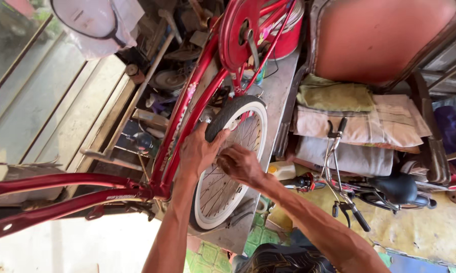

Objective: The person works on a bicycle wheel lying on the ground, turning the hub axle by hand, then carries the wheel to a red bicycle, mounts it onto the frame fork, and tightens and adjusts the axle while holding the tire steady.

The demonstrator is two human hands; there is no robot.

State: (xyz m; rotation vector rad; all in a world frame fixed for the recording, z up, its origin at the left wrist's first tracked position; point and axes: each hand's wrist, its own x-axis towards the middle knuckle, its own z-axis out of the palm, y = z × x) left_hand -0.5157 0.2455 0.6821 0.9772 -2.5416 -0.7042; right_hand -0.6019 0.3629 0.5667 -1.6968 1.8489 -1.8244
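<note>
One red steel bicycle frame (182, 121), upside down, its rear end over the grey workbench (281, 86). One black-tyred, white-rimmed spoked wheel (228, 167) sits in the frame at the bench's near edge. One red round tin (288, 35) at the bench's far edge (contents hidden). Left hand (200, 151) wraps the tyre, fingers curled over it. Right hand (240, 164) fingers bunched against the rim; pinch unclear.
</note>
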